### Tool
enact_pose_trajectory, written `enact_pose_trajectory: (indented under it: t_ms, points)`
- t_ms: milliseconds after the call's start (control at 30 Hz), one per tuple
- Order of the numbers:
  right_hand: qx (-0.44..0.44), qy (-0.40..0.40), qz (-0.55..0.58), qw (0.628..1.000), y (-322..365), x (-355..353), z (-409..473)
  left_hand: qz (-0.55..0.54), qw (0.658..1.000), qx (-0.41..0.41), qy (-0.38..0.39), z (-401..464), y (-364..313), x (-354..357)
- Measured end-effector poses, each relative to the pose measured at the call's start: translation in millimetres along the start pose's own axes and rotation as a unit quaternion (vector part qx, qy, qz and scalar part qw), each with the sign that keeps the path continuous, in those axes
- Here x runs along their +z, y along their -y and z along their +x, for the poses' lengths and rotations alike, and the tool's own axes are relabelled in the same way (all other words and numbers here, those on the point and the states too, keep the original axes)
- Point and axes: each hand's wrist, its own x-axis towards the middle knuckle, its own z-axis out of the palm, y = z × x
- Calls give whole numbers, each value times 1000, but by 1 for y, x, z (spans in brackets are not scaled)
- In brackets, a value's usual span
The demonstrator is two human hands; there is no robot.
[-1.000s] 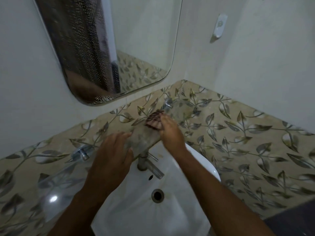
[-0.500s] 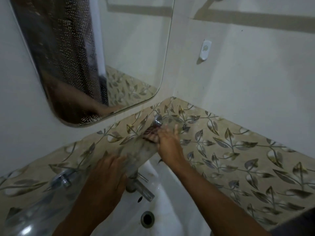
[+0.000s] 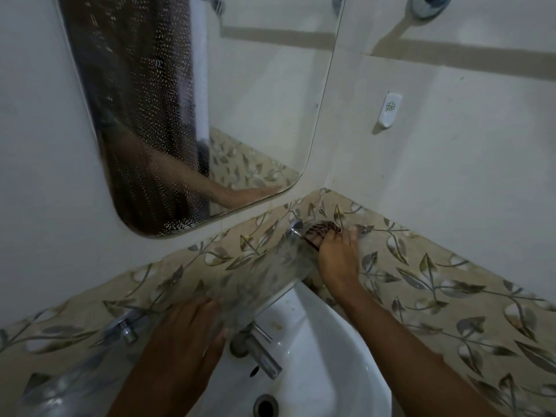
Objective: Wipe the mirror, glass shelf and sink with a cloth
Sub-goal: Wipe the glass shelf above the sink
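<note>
A glass shelf (image 3: pixel 264 275) is seen fixed along the leaf-patterned tile band (image 3: pixel 436 284), above the white sink (image 3: pixel 325 350) and below the mirror (image 3: pixel 210 100). At the shelf's far right end, near the wall corner, a dark patterned cloth (image 3: pixel 323 229) is pressed onto the glass by the right hand (image 3: pixel 338 257), its fingers closed down over the cloth and curled around it. The cloth lies just beside the shelf's chrome bracket (image 3: pixel 294 228). The left hand (image 3: pixel 188 332) is laid flat on the shelf's near left part, fingers spread and extended, nothing held in it. A chrome tap (image 3: pixel 255 350) (partly covered by the shelf's front edge) stands at the sink's back rim. The mirror's lower left area is speckled with droplets. A small white wall hook (image 3: pixel 389 109) is mounted on the right wall.
</note>
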Motion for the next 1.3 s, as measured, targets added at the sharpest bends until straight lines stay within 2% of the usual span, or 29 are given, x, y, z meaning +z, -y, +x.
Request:
enact_pose_trajectory:
  t_ms: [267, 533, 733, 833, 900, 1033, 1167, 1300]
  points:
    - [20, -48, 86, 995, -13, -5, 11, -17, 1000, -1, 24, -9, -5, -10]
    - [-36, -13, -14, 999, -18, -24, -12, -8, 999, 10, 45, -18, -1, -16]
    - [-21, -13, 36, 999, -8, -25, -14, -18, 999, -33, 22, -30, -2, -26]
    - [-77, 2, 24, 997, 9, -27, -46, -20, 998, -26, 59, -31, -4, -25]
    - [-107, -18, 7, 994, 12, -33, -56, -41, 997, -43, 57, -26, -6, -28]
    - [-71, -2, -4, 997, -10, -20, -13, -57, 997, -44, 31, -20, -16, -34]
    - [-28, 12, 140, 990, -24, 8, 31, -56, 994, -72, 60, -25, -17, -37]
    - [-19, 39, 231, 972, 4, 9, 23, -19, 996, -73, 56, -31, -7, -41]
